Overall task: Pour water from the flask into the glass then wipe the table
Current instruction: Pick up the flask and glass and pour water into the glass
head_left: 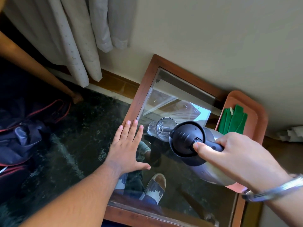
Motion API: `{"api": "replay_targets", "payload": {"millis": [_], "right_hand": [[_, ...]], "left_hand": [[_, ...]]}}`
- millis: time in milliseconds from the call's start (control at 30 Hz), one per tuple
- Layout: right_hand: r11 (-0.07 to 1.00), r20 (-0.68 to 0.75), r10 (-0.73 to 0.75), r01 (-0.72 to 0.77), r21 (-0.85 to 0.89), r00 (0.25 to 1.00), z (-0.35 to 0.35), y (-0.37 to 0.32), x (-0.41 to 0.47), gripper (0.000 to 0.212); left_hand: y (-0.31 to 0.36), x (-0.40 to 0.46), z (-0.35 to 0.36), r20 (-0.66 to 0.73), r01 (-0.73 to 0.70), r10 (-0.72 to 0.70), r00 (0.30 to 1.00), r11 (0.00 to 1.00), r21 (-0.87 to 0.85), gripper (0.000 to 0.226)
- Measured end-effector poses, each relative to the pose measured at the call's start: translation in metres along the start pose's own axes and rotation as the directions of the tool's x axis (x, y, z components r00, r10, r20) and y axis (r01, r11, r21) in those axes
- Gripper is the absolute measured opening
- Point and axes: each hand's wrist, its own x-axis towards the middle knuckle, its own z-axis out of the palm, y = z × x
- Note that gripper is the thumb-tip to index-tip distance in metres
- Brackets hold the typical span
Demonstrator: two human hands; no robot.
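- The pouring step looks to be going on: the flask (pixel 193 141) is tipped, spout toward the glass (pixel 161 129) in the middle of the frame. I cannot see any water coming out.
- Next, the spout likely needs to stay over the glass rim, tipping slowly so nothing spills.
- The right hand (pixel 232 154) is wrapped tight on the flask handle, thumb on the lid button.
- The left hand (pixel 129 145) lies flat, fingers spread, on the tabletop (pixel 144 89) edge, holding nothing.
- A green cloth (pixel 232 120) waits on the tray (pixel 260 115) at the right.
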Motion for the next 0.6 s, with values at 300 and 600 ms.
{"api": "replay_targets", "payload": {"millis": [300, 600], "right_hand": [[0.995, -0.002, 0.012, -0.012, -0.103, 1.0, -0.011, -0.018, -0.005, 0.076], [0.988, -0.025, -0.004, 0.0, -0.153, 1.0, -0.013, -0.022, -0.005, 0.078]], "left_hand": [[0.0, 0.001, -0.001, 0.003, 0.02, -0.02, 1.0, 1.0, 0.024, 0.143], [-0.001, 0.001, -0.001, -0.008, 0.012, -0.012, 1.0, 0.999, 0.029, 0.143]]}}
